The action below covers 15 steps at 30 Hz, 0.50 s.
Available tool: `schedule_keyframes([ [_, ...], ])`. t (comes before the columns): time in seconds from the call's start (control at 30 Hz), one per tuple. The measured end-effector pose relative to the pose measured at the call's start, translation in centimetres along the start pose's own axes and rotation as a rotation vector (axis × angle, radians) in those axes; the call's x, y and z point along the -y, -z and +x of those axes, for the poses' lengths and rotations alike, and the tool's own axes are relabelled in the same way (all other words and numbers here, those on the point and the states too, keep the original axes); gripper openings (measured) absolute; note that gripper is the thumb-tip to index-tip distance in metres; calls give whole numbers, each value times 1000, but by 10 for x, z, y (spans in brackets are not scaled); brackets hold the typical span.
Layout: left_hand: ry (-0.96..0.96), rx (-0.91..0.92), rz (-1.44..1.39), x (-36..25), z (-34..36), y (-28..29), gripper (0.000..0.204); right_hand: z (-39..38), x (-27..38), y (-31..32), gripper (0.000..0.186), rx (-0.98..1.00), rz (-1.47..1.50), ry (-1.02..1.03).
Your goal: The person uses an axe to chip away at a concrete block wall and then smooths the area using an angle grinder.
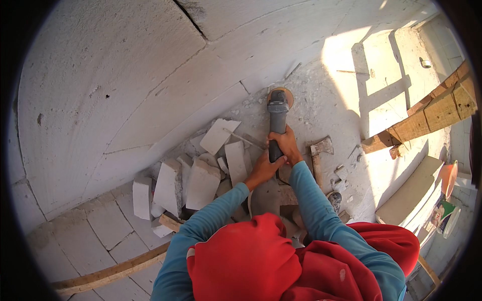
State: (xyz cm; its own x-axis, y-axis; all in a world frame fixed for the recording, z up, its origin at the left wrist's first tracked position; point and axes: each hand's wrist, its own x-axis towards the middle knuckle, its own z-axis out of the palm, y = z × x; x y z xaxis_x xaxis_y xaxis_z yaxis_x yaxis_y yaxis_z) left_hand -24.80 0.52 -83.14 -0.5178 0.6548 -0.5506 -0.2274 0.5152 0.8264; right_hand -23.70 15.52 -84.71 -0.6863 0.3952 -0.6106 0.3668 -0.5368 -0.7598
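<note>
Both hands on the grey angle grinder (278, 116); right hand (288, 145) wrapped round the body, left hand (263, 168) gripping nearer the rear. Grinder points away from the person, tan disc (289, 96) at the dusty floor (314, 108) near the block wall (191, 95), contact can't tell; broken blocks (168, 185) left, hatchet (323, 146) right.

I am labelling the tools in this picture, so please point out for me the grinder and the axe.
Grinder (278, 122): head view, on the middle of its dark body.
Axe (322, 146): head view, on its metal head.
</note>
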Motion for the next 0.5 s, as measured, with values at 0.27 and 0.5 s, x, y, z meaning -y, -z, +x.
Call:
schedule_keyframes([
  [0.27,11,11,1,1,1,0,63,-1,1,1,41,-7,-17,-2],
  [0.5,-4,-31,27,9,3,-4,63,1,0,2,42,2,-27,-23],
])
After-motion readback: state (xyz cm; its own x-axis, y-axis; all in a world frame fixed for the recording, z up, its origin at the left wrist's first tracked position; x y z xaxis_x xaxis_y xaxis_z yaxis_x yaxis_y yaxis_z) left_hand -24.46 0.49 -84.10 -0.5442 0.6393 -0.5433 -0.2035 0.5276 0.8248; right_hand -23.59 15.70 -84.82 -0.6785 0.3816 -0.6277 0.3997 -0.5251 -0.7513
